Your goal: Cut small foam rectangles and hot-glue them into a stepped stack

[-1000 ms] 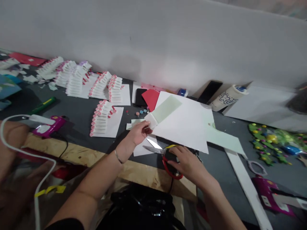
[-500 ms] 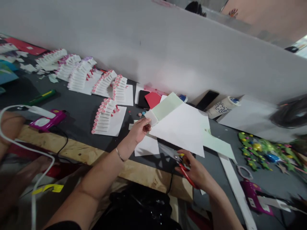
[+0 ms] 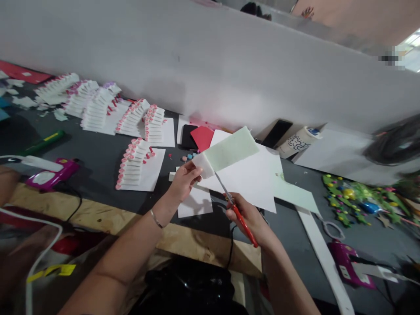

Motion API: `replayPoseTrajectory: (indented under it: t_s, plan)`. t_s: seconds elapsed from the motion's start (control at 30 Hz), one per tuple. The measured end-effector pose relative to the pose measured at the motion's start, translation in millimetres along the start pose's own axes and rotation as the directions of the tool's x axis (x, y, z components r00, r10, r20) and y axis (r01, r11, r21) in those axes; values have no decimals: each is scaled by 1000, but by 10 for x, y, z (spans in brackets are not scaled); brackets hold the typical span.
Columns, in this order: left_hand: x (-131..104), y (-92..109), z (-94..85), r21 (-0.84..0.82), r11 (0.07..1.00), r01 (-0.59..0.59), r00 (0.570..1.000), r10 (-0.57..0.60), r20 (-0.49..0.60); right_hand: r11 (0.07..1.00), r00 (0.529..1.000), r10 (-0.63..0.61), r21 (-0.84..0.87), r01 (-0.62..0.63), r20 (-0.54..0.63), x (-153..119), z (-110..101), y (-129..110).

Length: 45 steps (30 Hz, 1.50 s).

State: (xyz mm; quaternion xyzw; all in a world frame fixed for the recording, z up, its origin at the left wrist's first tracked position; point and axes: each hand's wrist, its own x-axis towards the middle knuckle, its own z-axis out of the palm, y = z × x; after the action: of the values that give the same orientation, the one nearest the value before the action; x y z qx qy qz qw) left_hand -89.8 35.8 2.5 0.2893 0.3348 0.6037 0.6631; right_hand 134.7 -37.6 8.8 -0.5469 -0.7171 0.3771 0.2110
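Between the thumb and fingers of my left hand (image 3: 185,179) is a small white piece (image 3: 204,165), its material unclear, laid against one end of a pale green strip (image 3: 232,149). My right hand (image 3: 244,214) is closed around red-handled scissors (image 3: 241,221). The scissors' blades point up and left, their tips at the lower edge where the white piece meets the green strip. Under the strip lies a large white sheet (image 3: 246,179). A smaller white sheet (image 3: 196,202) lies below my left hand.
Fanned white strips with pink tips (image 3: 133,166) lie on cards at left. Purple power sockets (image 3: 54,173) with cables sit at both sides. A cup (image 3: 297,142) and a black phone (image 3: 277,133) stand by the wall; green decorations (image 3: 341,197) lie at right. Another person's arm (image 3: 8,186) shows at far left.
My right hand has raised the scissors from beside the table edge to the green strip, with the blades now pointing up. The view has shifted slightly right.
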Motion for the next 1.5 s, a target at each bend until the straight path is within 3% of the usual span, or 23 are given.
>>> replayPoseTrajectory:
  t_s: [0.4,0.6,0.73,1.17,1.5]
  plan:
    - [-46,-44,76,40,999,34,999,-34,-2,981,991,-129,143,132,-33,198,138,-73]
    - [-62,-31,94,48,998,32,999,-33,6,983,983,-175,50,178,-54,179,121,-53]
    - [-71,-44,108,43,998,54,999,-54,2,980,982,-178,79,183,-56,172,141,-45]
    - [-66,-65,96,76,996,51,999,-51,-1,985,961,-169,-68,158,-217,152,269,-44]
    - [-63,-46,114,84,993,76,997,-78,19,980,962,-198,-66,189,-187,181,216,-46]
